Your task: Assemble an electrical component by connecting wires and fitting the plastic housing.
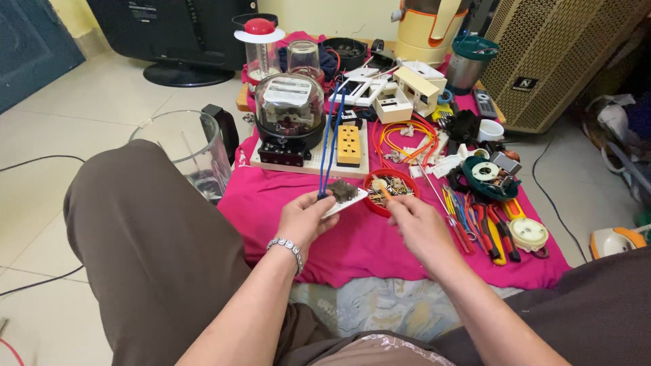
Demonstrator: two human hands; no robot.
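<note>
A: What is held, and where is it?

B: A small white plate with a dark switch block (343,192) is gripped by the left hand (305,218), above the near middle of the pink cloth (271,196). Two blue wires (330,146) are seen rising from it toward the far edge of the cloth.

A: And the other hand?

B: The right hand (419,227) is closed around an orange-handled screwdriver (381,188), its tip over a red dish of small parts (391,191).

A: How is the plate placed relative to the hands?

B: It lies just beyond the left fingertips, its long axis slanting up toward the right. The screwdriver tip is seen just beside the plate's right end, so the right hand is the freer one, near but not touching.
</note>
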